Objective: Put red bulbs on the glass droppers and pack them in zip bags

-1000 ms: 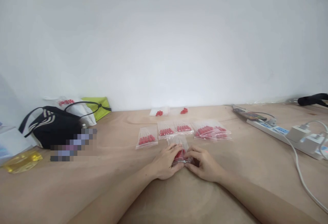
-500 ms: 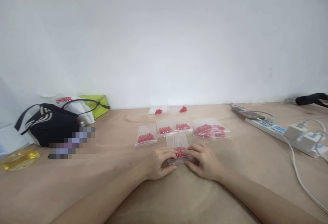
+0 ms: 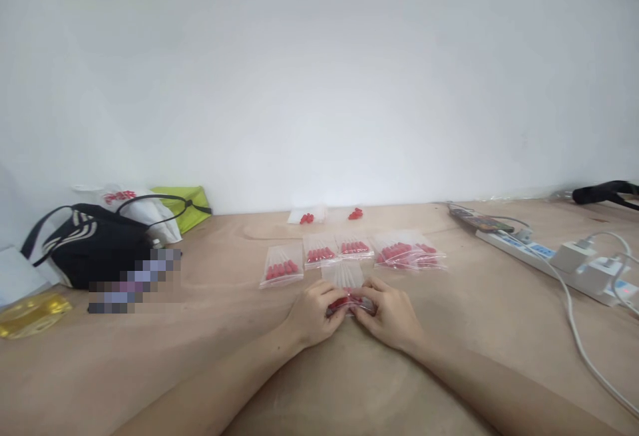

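A clear zip bag with red-ended, thin-stemmed pieces inside lies on the table before me. My left hand pinches the near left part of its edge, thumb below and fingers on top. On the other side my right hand grips the near right part the same way, the two thumbs close together. The fingers cover much of the red ends. Just beyond are similar filled bags: one at the left, two side by side in the middle, and an overlapping pile to the right.
Near the wall lie two bags with small red pieces. A black bag, a white plastic bag and a yellow pack are at left. A power strip with chargers, a white cable and a phone occupy the right.
Both hands have drawn closer together along the bag's near edge, and the thumbs have come nearly together. The other bags stay in place; the view has shifted slightly.
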Demonstrator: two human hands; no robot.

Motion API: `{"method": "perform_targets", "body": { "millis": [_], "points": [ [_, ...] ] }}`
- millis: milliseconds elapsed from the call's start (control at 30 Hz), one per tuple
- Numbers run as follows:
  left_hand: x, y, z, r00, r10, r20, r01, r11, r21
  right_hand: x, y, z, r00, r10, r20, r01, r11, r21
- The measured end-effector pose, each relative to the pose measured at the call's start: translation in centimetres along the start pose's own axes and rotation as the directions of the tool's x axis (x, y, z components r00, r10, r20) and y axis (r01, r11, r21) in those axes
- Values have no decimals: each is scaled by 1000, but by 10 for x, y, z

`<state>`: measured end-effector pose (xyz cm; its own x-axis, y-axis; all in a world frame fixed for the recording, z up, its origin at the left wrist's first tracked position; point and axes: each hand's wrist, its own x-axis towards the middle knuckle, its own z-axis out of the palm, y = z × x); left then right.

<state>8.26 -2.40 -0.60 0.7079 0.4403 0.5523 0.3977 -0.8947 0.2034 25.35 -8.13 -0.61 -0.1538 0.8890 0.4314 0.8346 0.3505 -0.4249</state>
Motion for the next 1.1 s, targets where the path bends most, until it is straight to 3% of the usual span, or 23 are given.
{"method": "perform_targets", "body": {
  "millis": [200,300,400,567,733,900,1100],
  "points": [
    [-2,0,3,1000,-4,-27,3,999,-38,-1,0,4,999,7,-46,-8,999,-39],
    [-5,0,-6,1000,-26,-2,26,997,-77,-2,3,0,999,-21,-41,21,1000,0],
    [-11,-4,-21,999,-12,45,16,997,-79,-3,13,-10,992,-130,-4,130,988,80],
    [-19,-18,-34,979,201,33,-201,979,-20,-4,35,-22,910,-413,27,413,911,15],
    [-15,-21,-30,890,456,-12,-442,869,221,-1,40,-19,827,-563,1,552,812,-190],
    [-9,-16,-25,843,538,-14,-498,789,361,1,36,-17,769,-639,-17,603,734,-313],
    [-12,-25,-18,854,519,-29,-472,798,375,4,38,-17,677,-733,-75,627,627,-462]
  ]
}}
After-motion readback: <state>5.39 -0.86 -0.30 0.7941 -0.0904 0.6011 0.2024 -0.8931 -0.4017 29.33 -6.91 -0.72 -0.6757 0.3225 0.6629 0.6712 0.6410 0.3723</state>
